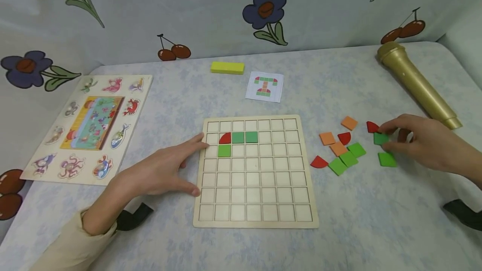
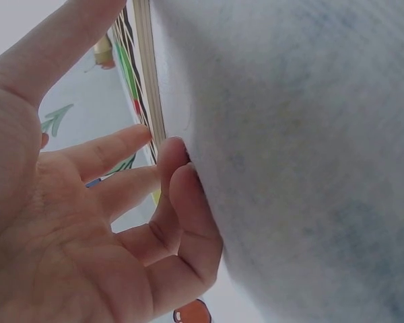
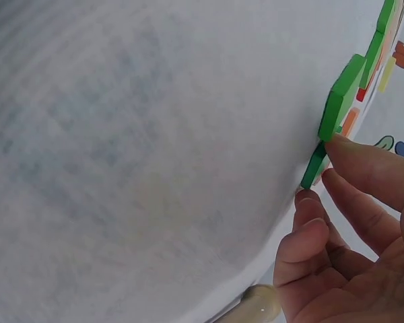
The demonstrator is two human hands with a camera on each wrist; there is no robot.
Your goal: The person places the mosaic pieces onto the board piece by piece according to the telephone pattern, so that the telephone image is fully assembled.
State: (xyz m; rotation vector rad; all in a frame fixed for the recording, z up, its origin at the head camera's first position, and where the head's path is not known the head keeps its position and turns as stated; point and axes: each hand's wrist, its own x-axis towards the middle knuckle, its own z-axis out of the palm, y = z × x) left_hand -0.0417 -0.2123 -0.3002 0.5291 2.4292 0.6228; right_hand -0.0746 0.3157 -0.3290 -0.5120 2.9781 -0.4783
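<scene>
A wooden grid board (image 1: 256, 223) lies flat at the middle of the table. Near its top left it bears a red quarter-circle tile (image 1: 225, 138), two darker green square tiles (image 1: 251, 137) and a lighter green one (image 1: 224, 151). My left hand (image 1: 162, 170) rests against the board's left edge, thumb and forefinger spread apart. To the right, my right hand (image 1: 421, 141) pinches a dark green square tile (image 3: 314, 165) between thumb and fingers, low at the tabletop. Beside it lie a red quarter-circle tile (image 1: 372, 127) and a lighter green square tile (image 1: 387, 159).
Loose orange tiles (image 1: 327, 138), green tiles (image 1: 337, 166) and red tiles (image 1: 319, 162) lie right of the board. Behind it are a pattern card (image 1: 265, 87) and a yellow block (image 1: 227, 67). A sea-animal puzzle (image 1: 129, 137) lies left; a gold microphone (image 1: 418, 83) lies right.
</scene>
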